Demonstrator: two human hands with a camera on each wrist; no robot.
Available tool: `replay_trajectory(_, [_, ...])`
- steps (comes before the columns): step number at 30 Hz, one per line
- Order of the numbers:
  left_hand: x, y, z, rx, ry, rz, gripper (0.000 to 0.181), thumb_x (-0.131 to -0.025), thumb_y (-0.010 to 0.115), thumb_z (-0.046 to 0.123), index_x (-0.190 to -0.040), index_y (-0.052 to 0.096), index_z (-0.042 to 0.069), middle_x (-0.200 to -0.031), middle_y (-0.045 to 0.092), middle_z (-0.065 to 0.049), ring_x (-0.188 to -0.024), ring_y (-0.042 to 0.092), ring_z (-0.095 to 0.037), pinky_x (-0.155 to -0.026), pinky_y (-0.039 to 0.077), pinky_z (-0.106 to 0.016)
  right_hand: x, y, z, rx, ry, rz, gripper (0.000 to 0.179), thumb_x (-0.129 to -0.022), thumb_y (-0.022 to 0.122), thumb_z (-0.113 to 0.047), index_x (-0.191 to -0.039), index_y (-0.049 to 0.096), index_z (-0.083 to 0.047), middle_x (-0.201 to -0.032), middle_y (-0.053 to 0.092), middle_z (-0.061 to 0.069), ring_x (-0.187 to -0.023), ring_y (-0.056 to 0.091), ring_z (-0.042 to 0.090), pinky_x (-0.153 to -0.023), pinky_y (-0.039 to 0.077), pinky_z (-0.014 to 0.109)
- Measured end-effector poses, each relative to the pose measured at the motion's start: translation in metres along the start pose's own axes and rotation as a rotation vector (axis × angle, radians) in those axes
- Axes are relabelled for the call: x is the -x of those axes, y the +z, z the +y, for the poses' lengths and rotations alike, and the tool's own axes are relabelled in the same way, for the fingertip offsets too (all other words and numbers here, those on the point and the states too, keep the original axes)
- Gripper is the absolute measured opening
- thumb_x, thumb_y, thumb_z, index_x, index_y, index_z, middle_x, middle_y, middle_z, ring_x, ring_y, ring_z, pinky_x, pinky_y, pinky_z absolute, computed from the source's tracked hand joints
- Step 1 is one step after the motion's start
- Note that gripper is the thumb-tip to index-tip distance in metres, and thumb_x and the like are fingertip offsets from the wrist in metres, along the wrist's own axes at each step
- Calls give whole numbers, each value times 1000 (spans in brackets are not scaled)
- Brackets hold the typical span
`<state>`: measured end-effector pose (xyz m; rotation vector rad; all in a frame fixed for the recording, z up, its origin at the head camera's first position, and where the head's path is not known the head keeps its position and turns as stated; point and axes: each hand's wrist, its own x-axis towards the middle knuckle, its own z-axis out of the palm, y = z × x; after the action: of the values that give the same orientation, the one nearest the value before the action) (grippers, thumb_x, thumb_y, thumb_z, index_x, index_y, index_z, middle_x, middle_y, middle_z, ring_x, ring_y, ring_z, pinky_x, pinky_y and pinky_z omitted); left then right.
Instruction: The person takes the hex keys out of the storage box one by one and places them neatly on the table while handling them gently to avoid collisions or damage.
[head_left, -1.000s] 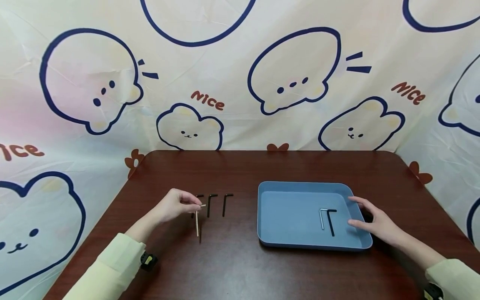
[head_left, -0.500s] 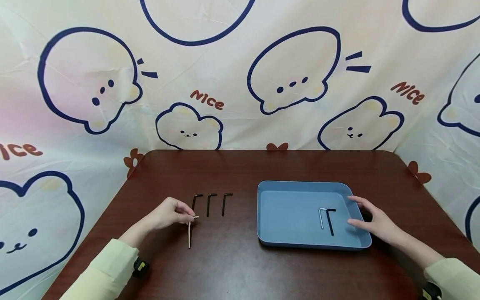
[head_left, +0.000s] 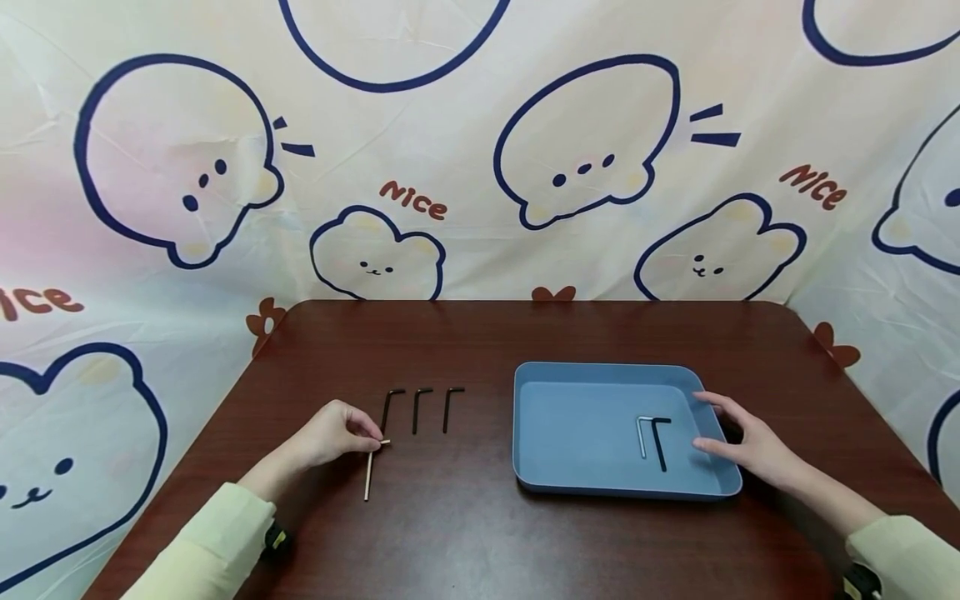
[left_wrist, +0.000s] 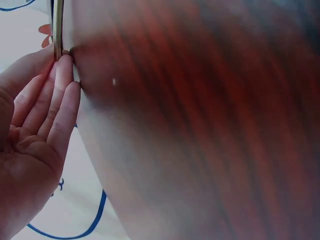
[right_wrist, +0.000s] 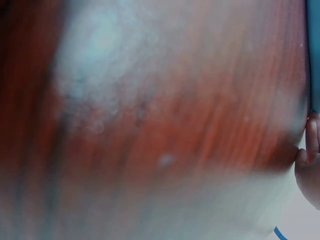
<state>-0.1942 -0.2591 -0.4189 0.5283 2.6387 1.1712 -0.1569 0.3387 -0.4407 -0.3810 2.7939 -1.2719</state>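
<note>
My left hand (head_left: 337, 433) pinches a brass-coloured hex key (head_left: 368, 479) near its bend, low over the table; whether its long arm touches the wood I cannot tell. The left wrist view shows the hex key (left_wrist: 58, 27) between thumb and fingertips. Just beyond, three dark hex keys (head_left: 416, 412) lie in a row, short arms pointing right. At the right side of a blue tray (head_left: 573, 433), my right hand (head_left: 759, 450) rests with fingers and thumb spread over the rim. Inside the tray are a silver hex key (head_left: 641, 440) and a black hex key (head_left: 660, 450), close together.
The dark wooden table (head_left: 480, 542) extends around the tray and the row of hex keys. A printed cloth (head_left: 480, 167) hangs behind the table and along both sides.
My left hand has moved left and toward the near edge with the brass hex key, and lower to the table, uncovering the leftmost dark hex key. The right hand and tray stay put.
</note>
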Motion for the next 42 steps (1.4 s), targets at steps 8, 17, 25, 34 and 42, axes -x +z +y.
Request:
replay_trajectory(8, [2,0,-1,-99,-4,27,4,-76,81,7,-75,77,7,-71,69,5,-67,52,-8,-59,42,-24,-2,1,0,4,3,-2,70,-89,71,-14,-146,32,-2,-140,33,34,-119,36,52,-86,37,72])
replay_trajectory(17, [2,1,1,-71,-6,24,8,-75,82,4,-73,75,7,-69,69,2,-65,56,-9,-58,43,-23,-4,1,2,15,-3,1,71,-88,71,-15,-146,32,-2,-140,33,34,-120,35,53,-86,36,73])
replay_trajectory(25, [1,1,3,-90,28,31,8,-75,81,3,-71,74,6,-67,68,3,-63,55,-5,-58,43,-22,-3,0,1,10,-10,4,70,-88,71,-14,-145,32,-2,-140,33,34,-119,37,52,-86,36,72])
replay_trajectory(34, [-1,1,2,-77,-13,10,7,-76,81,3,-73,75,7,-69,69,3,-64,57,-9,-58,46,-24,1,0,0,1,-7,8,70,-89,71,-14,-145,32,-1,-142,31,33,-121,35,52,-87,34,73])
replay_trajectory(42, [-1,-1,1,-76,-11,7,6,-76,81,7,-76,75,6,-71,69,3,-66,56,-10,-60,45,-24,1,1,2,-7,-7,3,70,-89,70,-13,-146,31,-1,-142,31,33,-120,35,52,-86,35,73])
